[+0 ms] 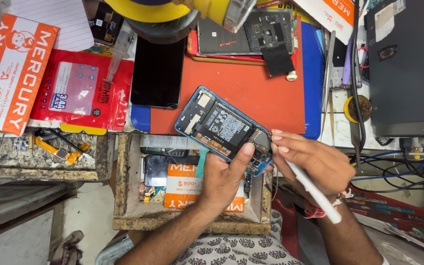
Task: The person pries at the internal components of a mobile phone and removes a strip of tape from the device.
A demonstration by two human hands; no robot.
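Bright, even light (blurred top edge)

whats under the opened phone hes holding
Under the opened phone lie the orange work mat at its upper end and an open wooden drawer at its lower end. The left hand covers part of the drawer's contents, including an orange packet.

Cluttered workbench (342, 128), orange mat (251, 93), black phone (157, 73), red packet (82, 91), open drawer (128, 196)

Count: 2 hands – left (224, 179), right (312, 164). 1 opened blue-framed phone, back off, black battery showing (224, 128). 1 white pen-shaped tool (315, 193). 1 black glass phone screen, far centre (157, 71). 2 orange-and-white printed packets: far left (11, 73), near centre in the wooden drawer (185, 189). 1 red foil pouch (82, 91).
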